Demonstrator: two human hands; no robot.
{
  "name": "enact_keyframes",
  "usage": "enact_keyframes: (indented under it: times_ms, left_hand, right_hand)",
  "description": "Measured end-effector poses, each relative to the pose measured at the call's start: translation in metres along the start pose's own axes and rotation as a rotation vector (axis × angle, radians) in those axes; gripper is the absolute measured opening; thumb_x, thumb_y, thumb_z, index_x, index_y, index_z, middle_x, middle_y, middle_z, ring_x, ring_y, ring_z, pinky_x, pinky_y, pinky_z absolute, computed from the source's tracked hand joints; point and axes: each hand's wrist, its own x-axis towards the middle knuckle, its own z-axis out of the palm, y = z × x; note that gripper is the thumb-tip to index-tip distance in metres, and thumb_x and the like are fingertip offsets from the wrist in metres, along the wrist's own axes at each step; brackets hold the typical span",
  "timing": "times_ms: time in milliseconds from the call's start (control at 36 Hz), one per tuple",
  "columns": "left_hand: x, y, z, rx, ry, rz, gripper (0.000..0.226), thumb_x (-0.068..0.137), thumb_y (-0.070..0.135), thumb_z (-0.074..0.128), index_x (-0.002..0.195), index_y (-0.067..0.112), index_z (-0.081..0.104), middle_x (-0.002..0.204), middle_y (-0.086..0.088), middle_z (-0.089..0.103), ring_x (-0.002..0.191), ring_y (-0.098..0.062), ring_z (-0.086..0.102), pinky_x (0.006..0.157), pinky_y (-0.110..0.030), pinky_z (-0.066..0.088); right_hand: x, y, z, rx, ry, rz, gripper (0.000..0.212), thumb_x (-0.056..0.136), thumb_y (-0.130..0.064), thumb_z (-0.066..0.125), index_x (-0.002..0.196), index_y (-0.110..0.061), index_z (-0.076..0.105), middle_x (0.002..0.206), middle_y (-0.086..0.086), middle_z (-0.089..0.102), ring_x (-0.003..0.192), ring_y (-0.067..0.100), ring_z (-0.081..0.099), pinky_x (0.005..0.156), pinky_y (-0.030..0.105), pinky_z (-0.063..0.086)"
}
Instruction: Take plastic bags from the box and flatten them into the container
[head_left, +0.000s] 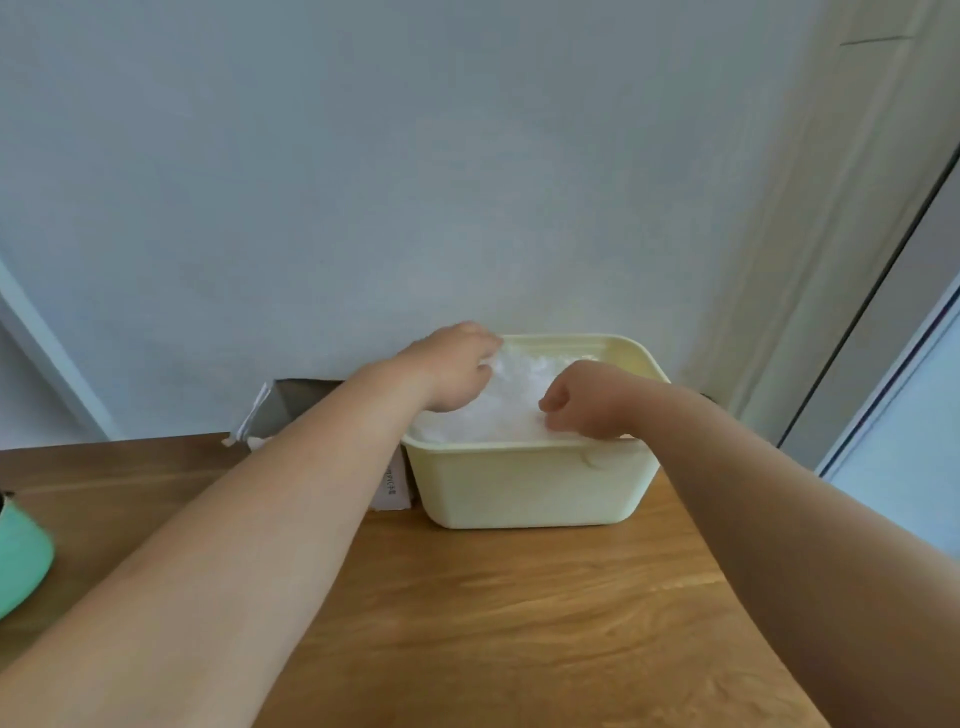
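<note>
A pale yellow container (524, 486) stands on the wooden table against the wall, filled with clear crumpled plastic bags (511, 400). My left hand (452, 366) is over its far left part, fingers curled down onto the plastic. My right hand (584, 397) is over the near right part, fingers curled, pinching the plastic near the front rim. To the left of the container, the box (288, 405) is mostly hidden behind my left forearm; only its open top and a white flap show.
The wooden table (493, 613) stretches toward me. A mint green object (21, 558) sits at the left edge. A grey wall rises right behind the container, and a window frame (883, 332) runs along the right.
</note>
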Motion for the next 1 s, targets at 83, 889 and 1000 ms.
enact_keyframes:
  times_ms: [83, 889, 1000]
  left_hand:
    - [-0.001, 0.006, 0.005, 0.016, -0.099, 0.027, 0.038, 0.102, 0.015, 0.037, 0.134, 0.016, 0.056, 0.145, 0.0, 0.049, 0.133, -0.02, 0.043, 0.109, -0.031, 0.033]
    - [-0.057, 0.018, 0.01, 0.211, -0.21, -0.049, 0.026, 0.101, 0.043, 0.042, 0.105, 0.02, 0.053, 0.109, 0.003, 0.057, 0.119, -0.021, 0.049, 0.118, -0.036, 0.007]
    - [-0.041, 0.012, 0.009, 0.235, -0.187, -0.078, 0.034, 0.101, 0.043, 0.043, 0.127, 0.024, 0.051, 0.134, -0.004, 0.052, 0.137, -0.021, 0.037, 0.12, -0.039, 0.001]
  right_hand:
    - [0.005, 0.002, 0.001, -0.03, -0.09, 0.015, 0.031, 0.095, -0.023, 0.051, 0.122, -0.015, 0.064, 0.125, 0.001, 0.062, 0.114, 0.02, 0.055, 0.092, 0.025, 0.04]
    - [-0.034, 0.024, 0.006, -0.195, 0.069, -0.022, 0.03, 0.098, -0.025, 0.035, 0.115, -0.019, 0.059, 0.115, -0.004, 0.06, 0.112, 0.021, 0.051, 0.106, 0.039, 0.025]
    - [-0.02, 0.022, 0.008, -0.275, 0.12, 0.048, 0.033, 0.097, -0.021, 0.032, 0.123, -0.02, 0.052, 0.118, -0.001, 0.058, 0.124, 0.021, 0.042, 0.114, 0.05, 0.005]
